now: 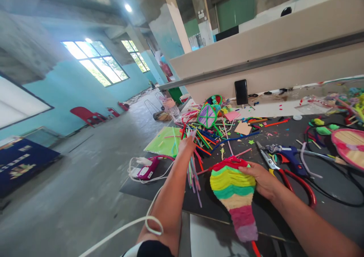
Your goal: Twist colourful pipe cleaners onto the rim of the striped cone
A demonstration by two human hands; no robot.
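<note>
Striped piece (pixel 233 185), broad above and narrow below, held over the near edge of the table (pixel 210 211). Bands of red, light green, yellow, green, beige, dark pink and mauve run from top to narrow end; no bare backing shows on this face, so the covering is judged well advanced. The red band looks looser than the rest, and a reddish strand reaches left from it, suggesting that the top edge remains unfinished; the back is hidden. The right hand (pixel 261 179) grips the upper right edge, thumb on the front. Farther off, the left hand (pixel 187 146) is at a bundle of pale pipe cleaners (pixel 194 181); its fingers are mostly hidden, so whether they are closed cannot be told. To the right lie red-handled scissors (pixel 287 179) and a glue gun (pixel 294 160). Beyond, loose coloured pipe cleaners (pixel 205 140) remain beside a green-edged piece (pixel 207 116); a phone (pixel 241 92) stands behind.
</note>
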